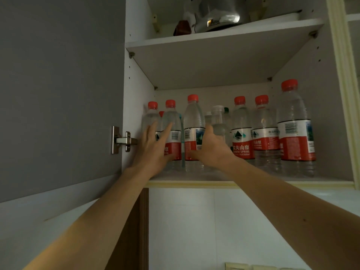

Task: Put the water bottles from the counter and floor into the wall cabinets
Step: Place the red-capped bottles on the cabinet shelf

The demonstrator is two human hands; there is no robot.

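Several red-capped water bottles with red and white labels stand on the lower shelf [253, 182] of the open wall cabinet. My left hand [153, 147] lies with straight, spread fingers against the two front bottles at the left [172, 121]. My right hand [212, 149] holds the middle bottle [193, 117], thumb across the front of its label and fingers up along its right side. Behind that hand stands a clear bottle with no label [218, 117]. Three more bottles [294, 123] stand to the right, untouched.
The grey cabinet door [58, 84] is swung open at the left on its metal hinge [122, 140]. The upper shelf [224, 34] carries a steel pot [220, 14] and a small brown object [182, 28]. Below the cabinet is a white tiled wall [214, 230].
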